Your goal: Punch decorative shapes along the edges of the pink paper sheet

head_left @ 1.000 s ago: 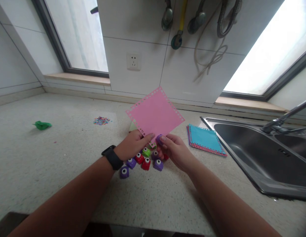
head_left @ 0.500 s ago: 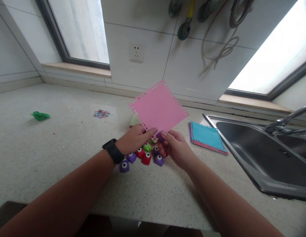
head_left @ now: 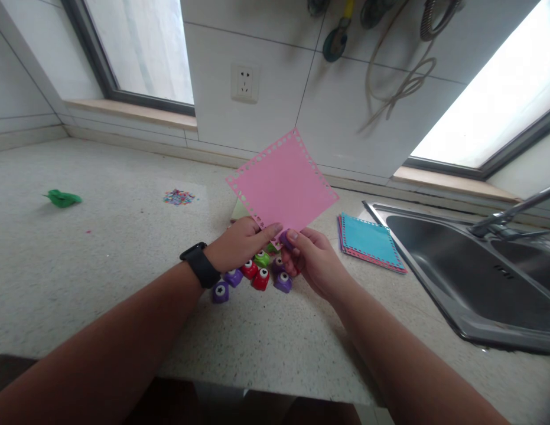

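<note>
My left hand (head_left: 239, 243), with a black watch on the wrist, pinches the lower corner of a pink paper square (head_left: 281, 183) whose edges are punched with small holes. My right hand (head_left: 312, 262) is closed round a small purple paper punch (head_left: 285, 240) set on that same corner of the sheet. Both hands hover just above a cluster of several small punches, purple, red and green (head_left: 257, 276), lying on the speckled countertop (head_left: 101, 248).
A stack of punched sheets, blue on top (head_left: 370, 242), lies beside the steel sink (head_left: 469, 271) with its tap (head_left: 509, 219). A pile of paper confetti (head_left: 179, 196) and a green object (head_left: 61, 198) lie left. Utensils and a hose hang on the tiled wall.
The pink sheet and both hands have risen slightly in view as my head tilted; my thumb has slid over the punch, hiding more of it. The grip is the same.
</note>
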Demonstrator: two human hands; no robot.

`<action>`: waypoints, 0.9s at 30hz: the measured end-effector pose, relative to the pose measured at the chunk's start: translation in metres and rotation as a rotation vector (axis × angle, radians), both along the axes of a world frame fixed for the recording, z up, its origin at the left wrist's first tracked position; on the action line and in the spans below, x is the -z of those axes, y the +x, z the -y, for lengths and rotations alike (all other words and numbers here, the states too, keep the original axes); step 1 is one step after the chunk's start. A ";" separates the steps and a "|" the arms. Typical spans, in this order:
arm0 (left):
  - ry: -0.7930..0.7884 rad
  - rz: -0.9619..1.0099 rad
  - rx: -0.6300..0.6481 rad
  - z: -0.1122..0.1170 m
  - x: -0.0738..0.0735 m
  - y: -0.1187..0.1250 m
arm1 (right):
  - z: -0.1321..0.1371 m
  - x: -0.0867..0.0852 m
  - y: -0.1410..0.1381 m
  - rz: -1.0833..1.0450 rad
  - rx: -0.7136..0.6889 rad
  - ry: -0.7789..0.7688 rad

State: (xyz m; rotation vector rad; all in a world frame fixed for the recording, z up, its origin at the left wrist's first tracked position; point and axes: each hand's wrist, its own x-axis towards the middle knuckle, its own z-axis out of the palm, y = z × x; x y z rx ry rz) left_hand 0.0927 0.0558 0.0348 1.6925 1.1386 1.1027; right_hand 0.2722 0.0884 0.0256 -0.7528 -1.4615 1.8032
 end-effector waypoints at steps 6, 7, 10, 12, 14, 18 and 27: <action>0.007 -0.017 -0.010 -0.002 0.004 -0.001 | 0.000 0.000 0.000 0.030 0.015 0.009; 0.003 -0.016 -0.012 -0.002 0.004 -0.001 | 0.000 0.000 0.000 0.033 0.015 0.017; -0.009 -0.006 -0.003 -0.002 0.005 0.000 | 0.000 -0.001 -0.001 0.022 0.020 0.034; -0.017 0.000 -0.007 -0.002 0.004 0.000 | 0.001 -0.001 -0.001 0.013 0.025 0.035; -0.015 0.006 -0.011 -0.002 0.004 0.000 | 0.001 -0.001 -0.001 0.012 0.031 0.030; 0.008 0.007 0.013 -0.002 0.004 0.001 | 0.001 -0.001 -0.001 0.022 0.033 0.027; 0.023 0.049 0.076 0.000 0.001 0.001 | 0.002 -0.002 -0.001 0.025 0.042 0.034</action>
